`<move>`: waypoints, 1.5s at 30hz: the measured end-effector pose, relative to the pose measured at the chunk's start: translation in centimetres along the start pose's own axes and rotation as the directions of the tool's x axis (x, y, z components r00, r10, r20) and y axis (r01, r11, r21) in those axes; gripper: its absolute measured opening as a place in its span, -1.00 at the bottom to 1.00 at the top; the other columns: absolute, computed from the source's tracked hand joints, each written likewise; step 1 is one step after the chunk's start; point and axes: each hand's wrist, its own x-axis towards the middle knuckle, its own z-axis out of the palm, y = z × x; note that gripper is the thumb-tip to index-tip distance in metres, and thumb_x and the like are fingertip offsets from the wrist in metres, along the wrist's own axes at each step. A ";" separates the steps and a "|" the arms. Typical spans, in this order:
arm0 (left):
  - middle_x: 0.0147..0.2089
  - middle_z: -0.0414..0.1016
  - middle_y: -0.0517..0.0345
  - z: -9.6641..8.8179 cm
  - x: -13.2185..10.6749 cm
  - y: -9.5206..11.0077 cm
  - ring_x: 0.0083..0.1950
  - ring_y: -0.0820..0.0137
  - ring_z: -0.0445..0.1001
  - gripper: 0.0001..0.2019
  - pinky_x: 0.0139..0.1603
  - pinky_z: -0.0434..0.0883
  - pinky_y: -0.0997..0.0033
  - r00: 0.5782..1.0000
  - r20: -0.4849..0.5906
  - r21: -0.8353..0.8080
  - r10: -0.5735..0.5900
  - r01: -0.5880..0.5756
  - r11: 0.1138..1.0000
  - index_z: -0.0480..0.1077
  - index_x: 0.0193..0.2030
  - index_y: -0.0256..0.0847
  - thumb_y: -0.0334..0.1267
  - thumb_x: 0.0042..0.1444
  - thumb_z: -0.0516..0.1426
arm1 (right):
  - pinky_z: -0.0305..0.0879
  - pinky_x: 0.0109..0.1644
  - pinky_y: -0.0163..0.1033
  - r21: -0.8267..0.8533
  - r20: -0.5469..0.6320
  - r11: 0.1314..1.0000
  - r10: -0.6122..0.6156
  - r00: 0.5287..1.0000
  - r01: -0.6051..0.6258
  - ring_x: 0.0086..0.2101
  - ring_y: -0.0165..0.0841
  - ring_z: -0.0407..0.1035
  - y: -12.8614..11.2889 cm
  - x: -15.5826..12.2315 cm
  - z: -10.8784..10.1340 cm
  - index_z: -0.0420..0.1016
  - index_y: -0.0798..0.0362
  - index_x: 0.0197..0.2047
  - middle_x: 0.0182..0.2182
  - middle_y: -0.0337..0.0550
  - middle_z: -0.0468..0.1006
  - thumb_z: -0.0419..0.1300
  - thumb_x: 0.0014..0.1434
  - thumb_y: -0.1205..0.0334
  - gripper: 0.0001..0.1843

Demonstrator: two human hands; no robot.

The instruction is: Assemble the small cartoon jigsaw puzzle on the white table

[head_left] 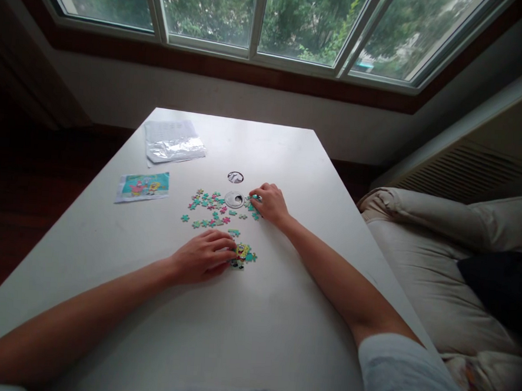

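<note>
Several loose teal and pink puzzle pieces [211, 207] lie scattered on the white table [245, 312]. A small joined patch of the puzzle [242, 254] with a yellow figure sits nearer me. My left hand [202, 255] rests flat beside that patch, fingertips touching its left edge, fingers curled together. My right hand [270, 203] reaches to the right end of the loose pieces, its fingers pinched on a teal piece [254, 197] there. A round lid [234, 200] lies between the scattered pieces and my right hand.
A picture card [143, 186] with cartoon figures lies at the left. A clear plastic bag on paper [173, 143] lies at the far left. A small round tin [235, 177] sits beyond the lid. A cushioned sofa [450, 278] borders the table's right edge. Windows run along the back.
</note>
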 end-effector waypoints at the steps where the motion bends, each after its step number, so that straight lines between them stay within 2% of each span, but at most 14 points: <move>1: 0.18 0.50 0.03 0.0 0.0 0.0 0.26 0.19 0.38 -0.67 0.31 0.32 0.09 1.000 0.005 0.000 0.004 -0.004 1.000 0.41 0.20 -0.07 -0.30 0.32 0.08 | 0.16 0.05 -0.09 -0.005 0.018 1.000 0.001 1.000 -0.001 -0.03 -0.14 0.28 -0.1 0.2 -0.1 0.66 -0.09 -0.05 -0.11 -0.03 0.53 0.25 0.28 0.17 -0.79; 11: 0.19 0.51 0.04 0.1 0.1 0.7 0.22 0.24 0.42 -0.75 0.31 0.32 0.14 0.998 0.042 -0.012 0.056 -0.055 0.998 0.42 0.11 -0.14 -0.31 0.34 0.06 | 0.15 0.01 -0.11 -0.055 0.113 0.998 -0.018 0.993 0.025 -0.05 -0.14 0.29 -1.4 1.3 -0.7 0.63 -0.06 -0.08 -0.12 -0.03 0.54 0.23 0.27 0.20 -0.82; 18: 0.22 0.49 0.04 0.3 0.0 1.1 0.21 0.24 0.43 -0.77 0.33 0.30 0.13 0.994 0.059 0.013 0.088 -0.089 0.996 0.42 0.09 -0.16 -0.30 0.36 0.04 | 0.17 -0.01 -0.14 -0.073 0.206 0.997 0.030 0.978 -0.015 -0.04 -0.15 0.30 -1.4 2.5 -0.9 0.61 -0.02 -0.19 -0.12 -0.04 0.54 0.26 0.20 0.20 -0.87; 22: 0.24 0.48 0.04 0.2 0.0 1.1 0.22 0.23 0.43 -0.78 0.33 0.30 0.13 0.994 0.059 0.027 0.094 -0.096 0.995 0.43 0.08 -0.16 -0.29 0.36 0.04 | 0.15 0.01 -0.13 -0.092 0.213 0.996 0.025 0.977 -0.005 -0.05 -0.16 0.31 -1.4 2.7 -0.7 0.60 -0.03 -0.22 -0.11 -0.05 0.53 0.24 0.19 0.23 -0.89; 27: 0.24 0.49 0.04 0.2 0.0 1.0 0.22 0.22 0.43 -0.77 0.33 0.31 0.13 0.994 0.057 0.026 0.093 -0.095 0.995 0.42 0.09 -0.16 -0.29 0.35 0.05 | 0.15 0.00 -0.13 -0.065 0.183 0.998 0.020 0.983 -0.008 -0.05 -0.17 0.31 -1.4 2.5 -0.8 0.57 -0.04 -0.08 -0.12 -0.08 0.54 0.24 0.20 0.19 -0.79; 32: 0.23 0.49 0.03 0.2 0.2 1.1 0.21 0.23 0.44 -0.76 0.32 0.32 0.14 0.994 0.060 0.027 0.090 -0.091 0.995 0.42 0.10 -0.16 -0.29 0.36 0.04 | 0.15 0.01 -0.12 -0.098 0.225 0.995 0.014 0.974 0.008 -0.01 -0.14 0.29 -1.5 2.6 -1.1 0.60 -0.06 -0.12 -0.09 -0.05 0.53 0.23 0.21 0.18 -0.82; 40: 0.22 0.49 0.00 0.4 0.1 1.3 0.23 0.24 0.43 -0.75 0.33 0.32 0.14 0.995 0.057 0.018 0.084 -0.085 0.996 0.41 0.12 -0.15 -0.29 0.36 0.05 | 0.15 -0.02 -0.12 -0.110 0.294 0.994 0.019 0.956 0.014 -0.04 -0.13 0.30 -2.1 3.4 -1.3 0.59 0.01 -0.22 -0.10 -0.01 0.53 0.29 0.11 0.15 -0.83; 45: 0.23 0.49 -0.01 0.3 0.0 1.2 0.22 0.24 0.44 -0.74 0.32 0.33 0.14 0.995 0.051 0.017 0.087 -0.088 0.996 0.41 0.12 -0.14 -0.28 0.36 0.04 | 0.10 0.01 -0.15 -0.054 0.274 0.996 -0.053 0.960 0.070 -0.10 -0.21 0.34 -2.1 3.1 -1.5 0.55 0.01 -0.27 -0.20 -0.11 0.58 0.27 0.09 0.24 -0.90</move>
